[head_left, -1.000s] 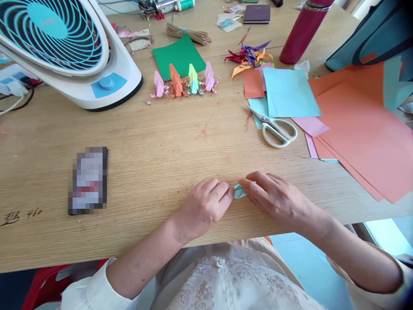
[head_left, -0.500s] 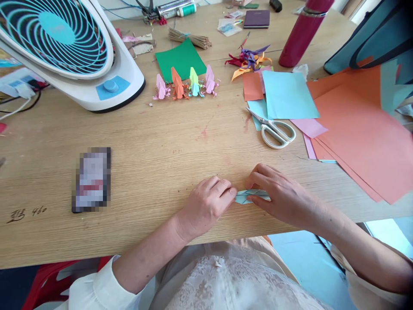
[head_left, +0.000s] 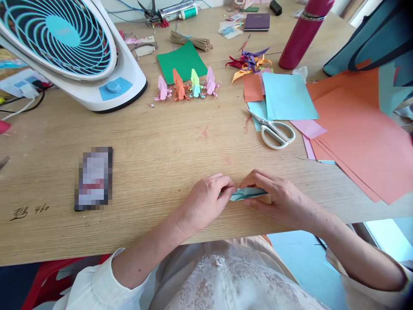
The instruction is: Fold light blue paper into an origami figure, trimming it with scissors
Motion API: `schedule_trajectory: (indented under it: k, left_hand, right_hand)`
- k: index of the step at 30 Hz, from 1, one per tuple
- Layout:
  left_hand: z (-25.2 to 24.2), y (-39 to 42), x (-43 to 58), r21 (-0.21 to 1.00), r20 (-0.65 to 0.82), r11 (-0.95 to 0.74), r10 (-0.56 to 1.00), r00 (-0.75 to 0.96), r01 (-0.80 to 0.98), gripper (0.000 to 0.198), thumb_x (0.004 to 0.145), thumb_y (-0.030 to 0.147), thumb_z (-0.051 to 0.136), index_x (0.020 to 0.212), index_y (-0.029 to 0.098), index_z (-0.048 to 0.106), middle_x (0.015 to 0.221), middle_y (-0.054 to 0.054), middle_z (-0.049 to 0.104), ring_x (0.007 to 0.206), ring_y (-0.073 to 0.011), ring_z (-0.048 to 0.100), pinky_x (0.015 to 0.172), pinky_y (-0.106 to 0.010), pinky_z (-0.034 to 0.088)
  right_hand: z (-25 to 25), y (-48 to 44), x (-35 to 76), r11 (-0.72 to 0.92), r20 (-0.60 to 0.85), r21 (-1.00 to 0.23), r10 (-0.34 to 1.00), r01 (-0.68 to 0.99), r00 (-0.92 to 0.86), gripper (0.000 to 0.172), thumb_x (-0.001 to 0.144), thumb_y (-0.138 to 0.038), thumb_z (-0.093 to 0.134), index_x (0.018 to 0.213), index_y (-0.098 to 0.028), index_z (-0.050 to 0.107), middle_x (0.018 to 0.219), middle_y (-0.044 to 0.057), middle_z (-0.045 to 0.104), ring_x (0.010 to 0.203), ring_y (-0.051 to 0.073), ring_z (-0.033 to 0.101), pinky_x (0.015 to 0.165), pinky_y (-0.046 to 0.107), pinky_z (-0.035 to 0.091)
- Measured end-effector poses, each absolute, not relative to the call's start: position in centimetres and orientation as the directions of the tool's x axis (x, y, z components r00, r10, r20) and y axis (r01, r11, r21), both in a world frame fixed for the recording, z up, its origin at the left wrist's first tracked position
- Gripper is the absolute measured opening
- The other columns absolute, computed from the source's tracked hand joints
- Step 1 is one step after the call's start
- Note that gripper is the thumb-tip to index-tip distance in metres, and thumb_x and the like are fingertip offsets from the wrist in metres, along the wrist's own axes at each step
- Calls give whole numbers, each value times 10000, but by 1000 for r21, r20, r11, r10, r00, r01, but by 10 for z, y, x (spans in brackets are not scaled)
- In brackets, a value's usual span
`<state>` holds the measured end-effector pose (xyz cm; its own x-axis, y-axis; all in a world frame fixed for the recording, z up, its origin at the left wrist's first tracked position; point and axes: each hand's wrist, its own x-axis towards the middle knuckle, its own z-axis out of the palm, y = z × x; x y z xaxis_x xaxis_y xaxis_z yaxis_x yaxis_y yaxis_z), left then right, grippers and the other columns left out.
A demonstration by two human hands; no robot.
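Between my hands, near the table's front edge, is a narrow strip of folded light-blue paper [head_left: 247,193]. My left hand [head_left: 211,196] pinches its left end between thumb and fingers. On the other end, my right hand [head_left: 274,193] grips the paper, fingers over the far side and thumb along the near side. Both ends of the strip are partly hidden by the fingers. Beyond my right hand lie white-handled scissors [head_left: 277,134], their tips on a small blue paper piece. Several folded paper figures [head_left: 185,86] in pink, orange and green stand in a row farther back.
A fan [head_left: 106,73] stands at the back left, above a phone [head_left: 94,178]. Blue square paper [head_left: 288,97] and large orange sheets [head_left: 364,142] lie right. A green sheet [head_left: 182,60], colourful folded pieces [head_left: 250,62], a red bottle [head_left: 300,36] and a bag [head_left: 355,47] are behind.
My left fingers have shifted their pinch on the paper's left end, and the strip looks narrower and tilted. My right hand has moved slightly left. The view has shifted a little.
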<state>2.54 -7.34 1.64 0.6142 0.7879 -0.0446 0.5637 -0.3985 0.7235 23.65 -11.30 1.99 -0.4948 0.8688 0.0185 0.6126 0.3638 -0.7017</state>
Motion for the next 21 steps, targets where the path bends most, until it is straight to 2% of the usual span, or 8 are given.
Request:
schedule_trajectory:
  k: [4,9,12,15,17,19,21]
  left_hand:
    - [20,-69,24,752,-75,-365,780,621,549,148,892,122,557,775,167,636,728,24,648,640,-105,555,601,-233,371]
    - [26,-65,20,812,-202,-224,759,620,538,126,890,200,576,829,186,684,735,28,672,623,-102,550,575,-225,371]
    - [28,-62,18,831,-264,-146,746,611,537,125,878,241,593,801,184,673,691,35,638,607,-97,527,541,-218,349]
    - [25,-59,17,858,-320,-51,725,610,511,125,869,269,601,803,179,657,698,31,628,615,-95,527,537,-212,346]
    - [21,-57,17,887,-357,49,704,614,460,117,864,281,609,846,174,654,733,20,637,642,-97,543,560,-211,364]
    - [15,-54,16,910,-381,160,682,624,381,127,862,285,617,888,164,643,746,12,632,660,-97,553,591,-212,386]
    - [10,-53,16,919,-389,236,669,633,315,136,860,286,625,903,157,625,735,15,617,657,-93,551,608,-212,394]
  right_hand:
    - [17,-112,239,285,3,-768,897,573,-442,133,931,-151,504,1037,-222,542,982,21,660,829,142,615,704,252,468]
    - [18,-110,237,220,-46,-789,910,574,-413,105,894,-137,526,943,-221,563,846,-17,667,698,114,596,619,223,450]
    - [20,-109,237,220,-64,-809,889,545,-453,144,905,-121,498,937,-225,593,901,-3,672,755,121,616,645,227,466]
    - [22,-108,237,312,10,-799,862,515,-506,126,942,-161,491,981,-221,594,1044,41,658,882,143,630,719,256,493]
    - [21,-108,236,472,131,-685,829,555,-544,83,946,-221,540,1013,-215,589,1146,82,632,970,182,617,806,326,490]
    - [19,-110,236,630,279,-453,772,631,-571,97,929,-250,591,1020,-215,588,1208,109,621,1004,223,600,849,403,458]
    - [17,-113,235,709,410,-203,688,675,-599,96,919,-190,593,1007,-227,596,1201,92,647,981,227,597,844,424,425]
